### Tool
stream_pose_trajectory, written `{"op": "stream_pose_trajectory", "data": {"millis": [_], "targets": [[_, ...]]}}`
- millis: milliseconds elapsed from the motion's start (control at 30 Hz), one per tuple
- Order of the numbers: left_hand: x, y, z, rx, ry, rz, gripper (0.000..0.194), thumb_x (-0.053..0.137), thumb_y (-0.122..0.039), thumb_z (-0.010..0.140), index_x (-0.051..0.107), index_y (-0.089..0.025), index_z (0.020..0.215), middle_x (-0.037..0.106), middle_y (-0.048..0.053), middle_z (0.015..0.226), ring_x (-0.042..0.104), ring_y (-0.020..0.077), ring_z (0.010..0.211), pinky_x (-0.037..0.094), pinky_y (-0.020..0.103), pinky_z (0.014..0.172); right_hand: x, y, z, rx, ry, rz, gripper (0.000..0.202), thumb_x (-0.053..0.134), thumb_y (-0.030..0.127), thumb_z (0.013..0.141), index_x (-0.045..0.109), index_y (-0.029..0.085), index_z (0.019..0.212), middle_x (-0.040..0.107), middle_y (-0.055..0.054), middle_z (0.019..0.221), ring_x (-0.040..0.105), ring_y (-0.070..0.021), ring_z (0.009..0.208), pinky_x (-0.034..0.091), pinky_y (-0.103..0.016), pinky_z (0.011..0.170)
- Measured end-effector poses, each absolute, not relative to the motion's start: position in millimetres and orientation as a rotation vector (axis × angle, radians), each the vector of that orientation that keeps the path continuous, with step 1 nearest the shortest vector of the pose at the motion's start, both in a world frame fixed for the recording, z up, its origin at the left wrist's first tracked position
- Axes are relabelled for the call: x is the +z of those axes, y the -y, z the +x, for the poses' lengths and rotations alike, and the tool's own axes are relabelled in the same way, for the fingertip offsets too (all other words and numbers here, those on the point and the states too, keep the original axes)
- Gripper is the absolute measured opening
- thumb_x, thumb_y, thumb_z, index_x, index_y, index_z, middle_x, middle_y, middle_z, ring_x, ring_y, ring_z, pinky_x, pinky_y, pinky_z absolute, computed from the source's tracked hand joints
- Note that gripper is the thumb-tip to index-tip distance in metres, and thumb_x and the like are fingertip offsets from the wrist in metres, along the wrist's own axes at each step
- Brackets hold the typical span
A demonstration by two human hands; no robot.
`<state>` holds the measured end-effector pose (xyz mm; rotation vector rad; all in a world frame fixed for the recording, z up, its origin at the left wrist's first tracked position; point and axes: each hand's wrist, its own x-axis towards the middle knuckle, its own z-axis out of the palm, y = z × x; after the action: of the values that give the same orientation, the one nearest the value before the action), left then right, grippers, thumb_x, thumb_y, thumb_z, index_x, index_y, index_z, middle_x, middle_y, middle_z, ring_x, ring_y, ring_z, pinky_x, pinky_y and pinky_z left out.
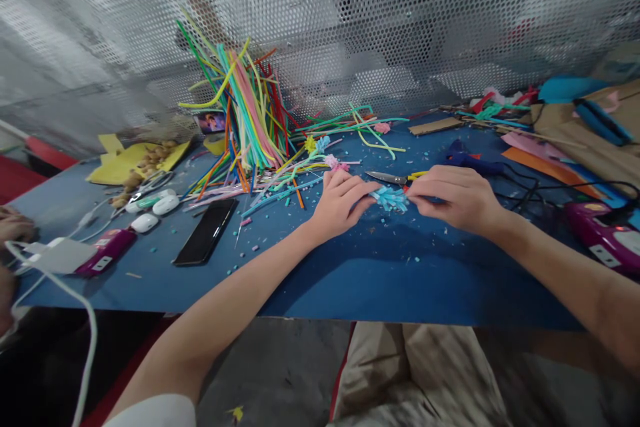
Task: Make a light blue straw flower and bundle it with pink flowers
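Note:
A light-blue fuzzy pipe-cleaner piece [391,199] with short tufts lies between my two hands, just above the blue table [400,280]. My left hand [343,200] pinches its left end between thumb and fingers. At the other end my right hand [447,195] is closed, thumb against fingertips, with a bit of red showing by the fingertips. Scissors [393,178] with a yellow handle lie just behind the piece, partly covered by my right hand. Small pink flower-like pieces [334,163] sit right behind my left hand. Blue clippings are scattered around.
A tall bundle of coloured pipe cleaners [253,113] stands at the back left. A black phone [206,232], white chargers and a purple power strip [107,252] lie left. A dark-blue glue gun [467,158], its cord and another purple power strip [603,233] are right. Perforated metal mesh [380,27] rises behind.

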<state>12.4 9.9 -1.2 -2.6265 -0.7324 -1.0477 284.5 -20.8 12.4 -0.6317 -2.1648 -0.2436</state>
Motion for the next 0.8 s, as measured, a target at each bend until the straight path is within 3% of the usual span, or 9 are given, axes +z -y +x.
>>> {"op": "stream_pose_trajectory", "data": {"millis": [300, 800], "targets": [[-1.0, -7.8, 10.7, -1.072, 0.731, -2.533, 0.023, 0.052, -0.035, 0.103, 0.070, -0.026, 0.115, 0.075, 0.002, 0.094, 0.056, 0.0200, 0.094, 0.036, 0.037, 0.088, 14.0, 20.7, 285.5, -0.270, 2.189, -0.639, 0.011, 0.066, 0.022, 0.092, 0.069, 0.031, 0.097, 0.076, 0.001, 0.090, 0.070, -0.0169, 0.077, 0.059, -0.033, 0.076], [1.5, -7.9, 13.1, -1.083, 0.737, -2.536, 0.022, 0.054, -0.033, 0.102, 0.069, -0.023, 0.115, 0.075, 0.004, 0.096, 0.055, 0.0203, 0.093, 0.035, 0.037, 0.087, 22.4, 25.1, 284.6, -0.100, 2.193, -0.681, 0.009, 0.065, 0.021, 0.091, 0.068, 0.024, 0.099, 0.076, -0.002, 0.092, 0.069, -0.0180, 0.081, 0.055, -0.033, 0.077]]}}
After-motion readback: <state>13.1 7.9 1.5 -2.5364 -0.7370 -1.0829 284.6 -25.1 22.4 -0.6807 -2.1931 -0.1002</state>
